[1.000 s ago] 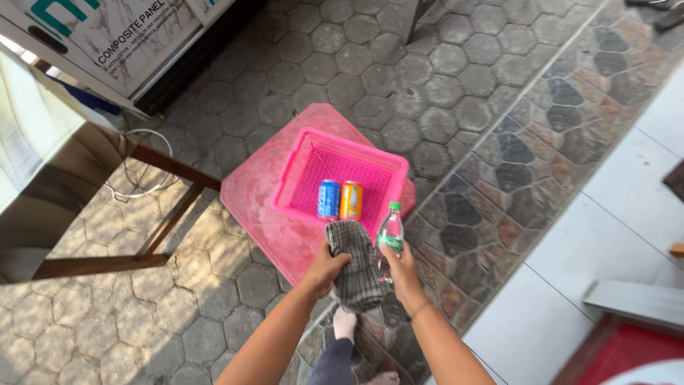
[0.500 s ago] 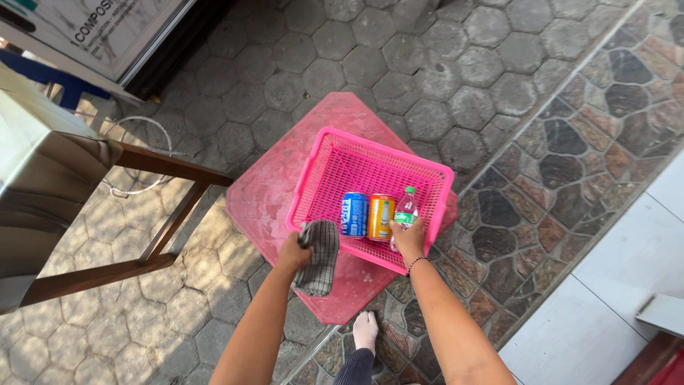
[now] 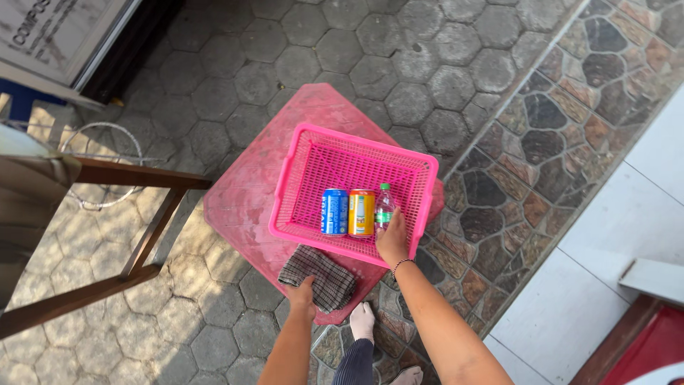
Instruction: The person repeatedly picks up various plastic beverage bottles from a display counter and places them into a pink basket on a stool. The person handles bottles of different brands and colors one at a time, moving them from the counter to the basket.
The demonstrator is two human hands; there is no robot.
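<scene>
While grey hexagon pavers (image 3: 399,57) covered the ground, w/ a multicoloured stone strip (image 3: 541,142) to the right, a low worn pink plastic table (image 3: 249,192) carried a bright pink mesh plastic basket (image 3: 342,160). Inside, along its near wall, stood a blue drink can (image 3: 334,212), an orange drink can (image 3: 361,212) & a small clear bottle w/ green cap (image 3: 384,205). Right hand (image 3: 392,241) was grasping the bottle. Left hand (image 3: 302,296) pinched a dark checked cloth (image 3: 318,276) on the table's near edge. Far half of basket lay open. Vs. 0.5 s ago, the cloth had gone from lifted to lying flat; the bottle had come down inside.
</scene>
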